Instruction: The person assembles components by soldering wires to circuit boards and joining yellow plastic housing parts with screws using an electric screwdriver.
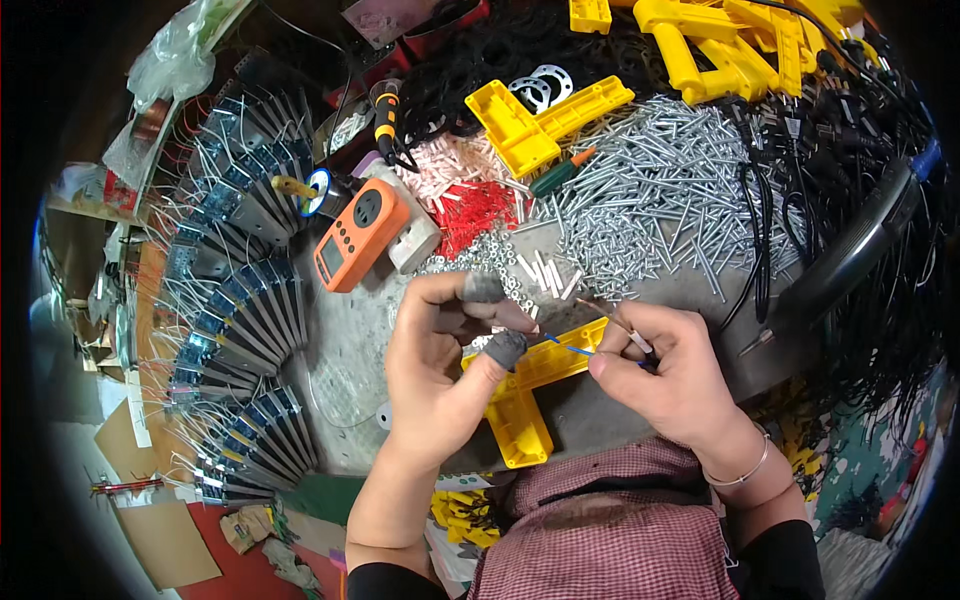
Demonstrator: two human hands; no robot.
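Observation:
My left hand (450, 355) wears grey finger cots on thumb and forefinger and pinches one end of a thin blue wire (570, 348). My right hand (665, 370) holds the wire's other end together with a thin pen-like tool (620, 325) between its fingers. Under both hands a yellow plastic T-shaped part (520, 415) lies on the grey bench. Part of that yellow piece is hidden by my left thumb.
An orange meter (352, 235) sits left of centre beside rows of blue circuit modules with metal fins (240, 300). A heap of silver screws (660, 200), red and white plastic bits (465, 195), more yellow parts (545, 120) and black cables (830, 150) fill the back.

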